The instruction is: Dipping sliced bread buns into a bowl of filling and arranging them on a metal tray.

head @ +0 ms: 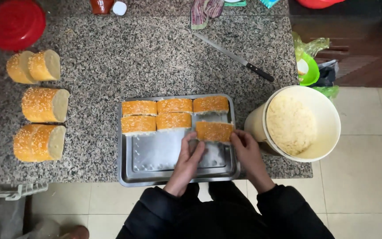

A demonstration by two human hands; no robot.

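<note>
A sesame-topped bread slice [214, 131] is gripped from both sides over the steel tray [131, 175]: the left hand [186, 161] is closed on its edge at 9 o'clock, the right hand [248, 150] on its edge at 3 o'clock, fingers [192, 144] pinched on the crust, probably so that it can be squared against its neighbours. The slice is held at about 2 o'clock within the tray, just below the last piece of the upper row. Five other slices [155, 115] are already laid in two tight rows along the tray's 12 o'clock edge, three above and two below, touching one another, apparently so that the space is used evenly; the lower half of the tray is bare metal. At 3 o'clock from the tray, just beside the right hand, a cream-coloured bucket [328, 110] is seen, filled nearly to the rim with a pale, crumbly mass; what it is cannot be told. On the speckled stone desk [111, 62], at 9 o'clock and well apart from the tray, thick cut bread chunks [40, 104] are stood in three groups, crust outward. A long knife [235, 57] is laid diagonally at 1 o'clock, its black handle toward the bucket. A red lid [14, 23] is placed at 11 o'clock, near the desk corner.
</note>
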